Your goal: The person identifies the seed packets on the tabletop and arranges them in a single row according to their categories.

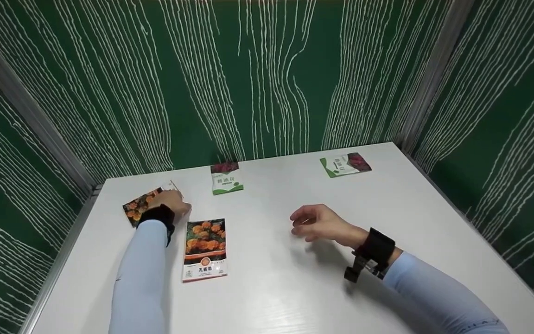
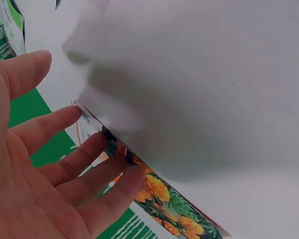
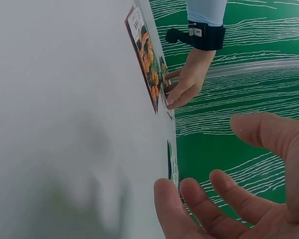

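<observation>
Packet in hand: orange-flower packet (image 1: pixel 133 212), laid aslant at the far left of the bench (image 1: pixel 267 278), partly covered by the left grip (image 1: pixel 170 203).
Left grip: fingers extended, fingertips rested against the packet, thumb held apart; nothing seems to be pinched.
Right grip (image 1: pixel 325 225): fingers loosely spread, nothing held, poised above the bench right of centre.
Touch: light, even fingertip pressure is best applied, as thin paper would probably be creased by a hard push.
Clearance: nearer orange-flower packet (image 1: pixel 205 250), placed just right of the left sleeve (image 1: pixel 146 269), should not be brushed.
Far side: green-and-white packets (image 1: pixel 226 178) are untouched, well apart.
</observation>
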{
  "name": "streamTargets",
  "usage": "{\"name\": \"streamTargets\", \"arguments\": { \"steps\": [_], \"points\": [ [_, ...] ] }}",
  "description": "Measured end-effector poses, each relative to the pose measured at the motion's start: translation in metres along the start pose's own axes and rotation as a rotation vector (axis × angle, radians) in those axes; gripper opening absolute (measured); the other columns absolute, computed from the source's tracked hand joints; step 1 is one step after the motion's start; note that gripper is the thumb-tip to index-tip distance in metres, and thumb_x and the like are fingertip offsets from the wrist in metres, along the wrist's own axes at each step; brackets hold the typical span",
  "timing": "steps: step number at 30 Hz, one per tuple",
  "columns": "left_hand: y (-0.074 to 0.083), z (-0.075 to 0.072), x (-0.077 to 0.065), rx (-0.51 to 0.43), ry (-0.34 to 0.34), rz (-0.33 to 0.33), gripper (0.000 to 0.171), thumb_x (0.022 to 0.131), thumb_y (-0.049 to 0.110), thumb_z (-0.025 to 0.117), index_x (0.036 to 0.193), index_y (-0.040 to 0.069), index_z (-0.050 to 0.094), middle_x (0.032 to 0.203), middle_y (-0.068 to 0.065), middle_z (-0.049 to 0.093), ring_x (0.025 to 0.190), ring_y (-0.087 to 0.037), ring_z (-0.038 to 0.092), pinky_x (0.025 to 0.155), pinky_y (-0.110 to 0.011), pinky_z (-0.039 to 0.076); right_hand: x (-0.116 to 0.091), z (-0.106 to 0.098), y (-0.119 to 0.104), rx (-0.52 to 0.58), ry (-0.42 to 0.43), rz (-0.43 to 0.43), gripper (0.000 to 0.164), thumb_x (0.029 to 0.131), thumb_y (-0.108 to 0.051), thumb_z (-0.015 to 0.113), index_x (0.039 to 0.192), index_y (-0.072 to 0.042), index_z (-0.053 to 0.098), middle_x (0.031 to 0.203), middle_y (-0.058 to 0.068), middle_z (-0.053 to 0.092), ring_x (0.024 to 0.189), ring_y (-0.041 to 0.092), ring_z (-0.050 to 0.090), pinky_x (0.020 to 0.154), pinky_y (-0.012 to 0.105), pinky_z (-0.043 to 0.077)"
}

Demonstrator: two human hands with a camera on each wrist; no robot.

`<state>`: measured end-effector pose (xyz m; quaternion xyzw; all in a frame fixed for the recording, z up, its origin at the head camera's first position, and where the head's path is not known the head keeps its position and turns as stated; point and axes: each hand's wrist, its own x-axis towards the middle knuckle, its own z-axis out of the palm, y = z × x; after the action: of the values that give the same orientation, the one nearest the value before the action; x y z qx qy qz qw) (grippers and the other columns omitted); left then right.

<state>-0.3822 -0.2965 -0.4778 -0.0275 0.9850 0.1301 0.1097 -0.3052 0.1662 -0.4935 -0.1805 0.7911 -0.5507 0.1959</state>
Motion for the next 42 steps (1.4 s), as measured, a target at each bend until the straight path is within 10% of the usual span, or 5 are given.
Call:
{"name": "streamTargets", "arguments": {
  "steps": [9, 17, 25, 42],
  "points": [
    [0.005, -0.006, -0.010, 0.062, 0.028, -0.027, 0.058, 0.099, 0.034, 0.061, 0.143, -0.003, 0.066, 0.142, -0.032, 0.067, 0.128, -0.053, 0.065, 0.106, -0.071, 0.052, -0.001, 0.000, -0.002, 0.006, -0.002, -0.004, 0.043, 0.093, -0.019, 0.084, 0.129, -0.001, 0.070, 0.115, 0.009, 0.076, 0.098, 0.016, 0.072, 0.078, 0.031, 0.064],
    [-0.037, 0.005, 0.002, -0.043, 0.168, -0.148, 0.074, 0.099, 0.040, 0.063, 0.154, -0.007, 0.050, 0.147, -0.043, 0.046, 0.138, -0.061, 0.045, 0.111, -0.076, 0.044, -0.006, -0.001, -0.003, 0.007, -0.008, -0.002, 0.039, 0.093, -0.020, 0.084, 0.127, -0.005, 0.071, 0.117, 0.011, 0.076, 0.101, 0.017, 0.074, 0.082, 0.034, 0.064],
    [-0.067, 0.012, -0.002, -0.152, 0.056, -0.325, 0.116, 0.091, 0.066, 0.068, 0.169, -0.005, 0.020, 0.161, -0.044, 0.032, 0.146, -0.062, 0.034, 0.119, -0.079, 0.031, -0.010, -0.006, 0.002, 0.004, -0.004, 0.010, 0.045, 0.092, -0.018, 0.085, 0.131, -0.001, 0.069, 0.127, 0.026, 0.072, 0.103, 0.016, 0.073, 0.083, 0.032, 0.063],
    [-0.070, 0.019, -0.001, -0.128, 0.170, -0.339, 0.109, 0.089, 0.062, 0.078, 0.160, -0.009, 0.036, 0.149, -0.045, 0.041, 0.140, -0.061, 0.040, 0.111, -0.076, 0.041, -0.013, -0.004, 0.000, -0.008, 0.005, -0.018, 0.046, 0.090, -0.016, 0.087, 0.130, -0.001, 0.070, 0.131, 0.032, 0.069, 0.107, 0.022, 0.073, 0.079, 0.027, 0.062]
  ]
}}
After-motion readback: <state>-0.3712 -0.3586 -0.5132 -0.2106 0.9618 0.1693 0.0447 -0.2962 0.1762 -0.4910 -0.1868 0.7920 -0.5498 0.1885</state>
